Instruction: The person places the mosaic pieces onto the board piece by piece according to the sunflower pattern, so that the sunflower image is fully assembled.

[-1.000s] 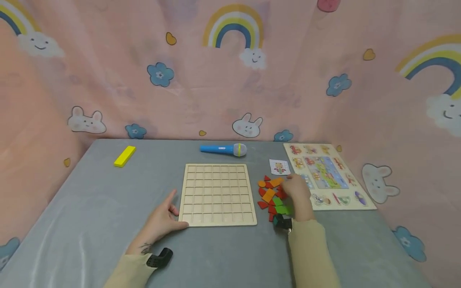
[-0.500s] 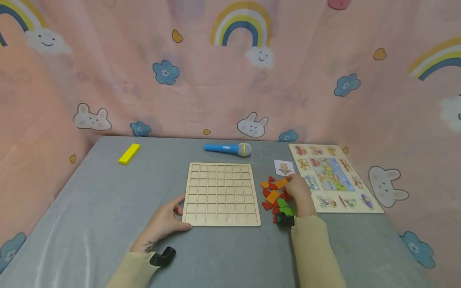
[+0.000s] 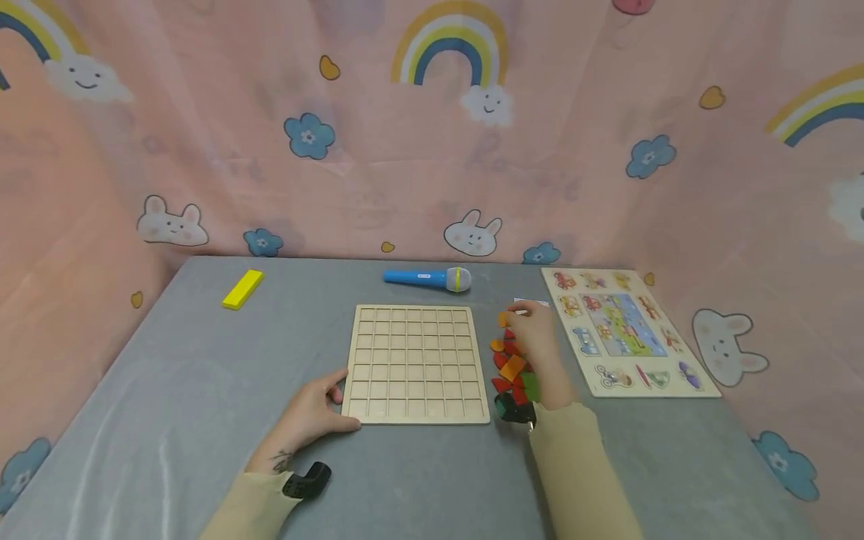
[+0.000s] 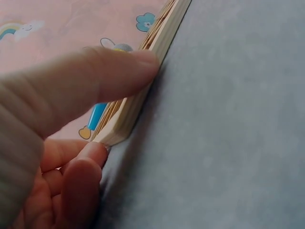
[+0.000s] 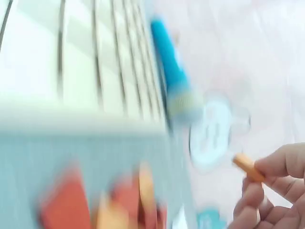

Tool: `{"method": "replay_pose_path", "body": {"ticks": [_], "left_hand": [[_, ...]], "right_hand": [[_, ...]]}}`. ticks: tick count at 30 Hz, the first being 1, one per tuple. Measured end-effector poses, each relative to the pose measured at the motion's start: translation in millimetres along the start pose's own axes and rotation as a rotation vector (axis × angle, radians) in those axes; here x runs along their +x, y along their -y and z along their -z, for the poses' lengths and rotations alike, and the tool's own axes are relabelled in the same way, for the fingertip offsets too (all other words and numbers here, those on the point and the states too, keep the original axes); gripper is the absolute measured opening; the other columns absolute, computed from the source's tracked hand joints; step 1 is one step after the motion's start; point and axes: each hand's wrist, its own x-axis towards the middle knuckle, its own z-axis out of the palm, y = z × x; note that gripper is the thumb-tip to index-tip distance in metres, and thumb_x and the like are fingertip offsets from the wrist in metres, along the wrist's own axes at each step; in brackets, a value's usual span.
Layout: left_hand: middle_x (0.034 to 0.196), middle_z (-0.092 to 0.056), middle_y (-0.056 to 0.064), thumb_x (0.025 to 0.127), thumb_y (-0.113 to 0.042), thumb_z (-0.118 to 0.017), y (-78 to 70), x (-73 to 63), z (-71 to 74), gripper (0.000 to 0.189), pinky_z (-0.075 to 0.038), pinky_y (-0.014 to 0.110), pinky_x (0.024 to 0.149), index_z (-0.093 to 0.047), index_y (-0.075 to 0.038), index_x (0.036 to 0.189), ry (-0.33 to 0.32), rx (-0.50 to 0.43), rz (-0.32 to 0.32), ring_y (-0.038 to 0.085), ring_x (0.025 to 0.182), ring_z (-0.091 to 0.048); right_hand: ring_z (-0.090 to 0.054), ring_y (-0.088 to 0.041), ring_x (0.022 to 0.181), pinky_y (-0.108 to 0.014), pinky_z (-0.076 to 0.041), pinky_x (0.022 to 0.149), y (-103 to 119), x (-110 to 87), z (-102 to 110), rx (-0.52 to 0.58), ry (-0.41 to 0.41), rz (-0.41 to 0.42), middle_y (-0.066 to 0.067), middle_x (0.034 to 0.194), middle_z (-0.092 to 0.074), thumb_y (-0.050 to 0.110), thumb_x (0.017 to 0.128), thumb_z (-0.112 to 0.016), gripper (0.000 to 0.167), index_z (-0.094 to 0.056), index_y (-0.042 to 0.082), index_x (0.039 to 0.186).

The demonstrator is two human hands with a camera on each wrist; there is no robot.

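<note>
A pale wooden grid board (image 3: 415, 366) lies on the grey-covered table. My left hand (image 3: 313, 411) grips its near left corner, thumb along the front edge and fingers at the left side. In the left wrist view the thumb (image 4: 121, 71) presses on the board's edge (image 4: 125, 117). Between thumb and fingertips, my right hand (image 3: 536, 341) pinches a small orange block (image 5: 248, 167), raised over the pile. Below it lie several loose red, orange and green blocks (image 3: 513, 367), partly hidden by the hand and wrist camera.
Behind the board lies a blue toy microphone (image 3: 427, 279). A yellow block (image 3: 242, 289) is at the back left. To the right lies a picture puzzle board (image 3: 607, 382). A small printed card (image 3: 529, 302) is mostly covered by my right hand.
My right hand has lifted the orange block from the top of the pile and moved it left, now covering much of the card. The left hand stays at the board's corner.
</note>
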Motion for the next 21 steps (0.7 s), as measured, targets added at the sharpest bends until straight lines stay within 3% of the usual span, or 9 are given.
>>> {"method": "replay_pose_path", "body": {"ticks": [2, 6, 10, 14, 21], "left_hand": [[0.077, -0.049, 0.000, 0.056, -0.014, -0.087, -0.5, 0.0, 0.4, 0.092, -0.034, 0.024, 0.050, -0.044, -0.006, 0.137, -0.003, 0.004, -0.005, 0.012, 0.054, -0.039], [0.077, -0.050, 0.000, 0.055, -0.014, -0.087, -1.1, -0.4, 0.8, 0.093, -0.034, 0.024, 0.050, -0.044, -0.005, 0.137, -0.002, 0.007, -0.005, 0.011, 0.054, -0.038], [0.076, -0.050, 0.000, 0.055, -0.015, -0.088, 0.6, -0.6, 1.0, 0.094, -0.033, 0.024, 0.050, -0.045, -0.007, 0.137, -0.006, 0.006, 0.009, 0.012, 0.053, -0.037], [0.077, -0.050, 0.000, 0.053, -0.017, -0.089, 1.3, 0.5, 0.2, 0.094, -0.033, 0.024, 0.051, -0.047, -0.006, 0.136, -0.013, 0.014, 0.011, 0.013, 0.055, -0.039], [0.076, -0.049, 0.000, 0.052, -0.016, -0.089, 1.7, 1.1, 0.0, 0.095, -0.034, 0.024, 0.050, -0.047, -0.003, 0.135, -0.016, -0.003, 0.009, 0.014, 0.056, -0.040]], "right_hand": [[-0.058, -0.020, 0.064, -0.028, -0.045, 0.056, 12.2, -2.7, -18.5, 0.092, 0.049, 0.019, -0.014, 0.085, -0.063, 0.011, 0.085, -0.056, 0.026, -0.063, -0.001, 0.107], [-0.056, -0.013, 0.055, -0.026, -0.048, 0.055, 27.0, -1.0, -58.8, 0.205, 0.175, -0.039, -0.010, 0.073, -0.061, 0.005, 0.083, -0.062, 0.021, -0.062, -0.003, 0.103], [-0.053, -0.013, 0.050, -0.026, -0.045, 0.049, 35.0, 2.9, -94.5, 0.220, 0.229, -0.071, -0.011, 0.069, -0.060, 0.000, 0.083, -0.062, 0.018, -0.060, -0.006, 0.099], [-0.052, -0.014, 0.053, -0.025, -0.042, 0.047, 38.3, 4.9, -115.0, 0.098, 0.217, -0.058, -0.009, 0.071, -0.059, 0.004, 0.083, -0.064, 0.012, -0.062, -0.002, 0.093], [-0.055, -0.019, 0.072, -0.028, -0.041, 0.059, 42.2, 6.6, -126.1, -0.221, 0.149, 0.045, -0.007, 0.082, -0.063, 0.014, 0.078, -0.070, 0.012, -0.066, 0.004, 0.082]]}}
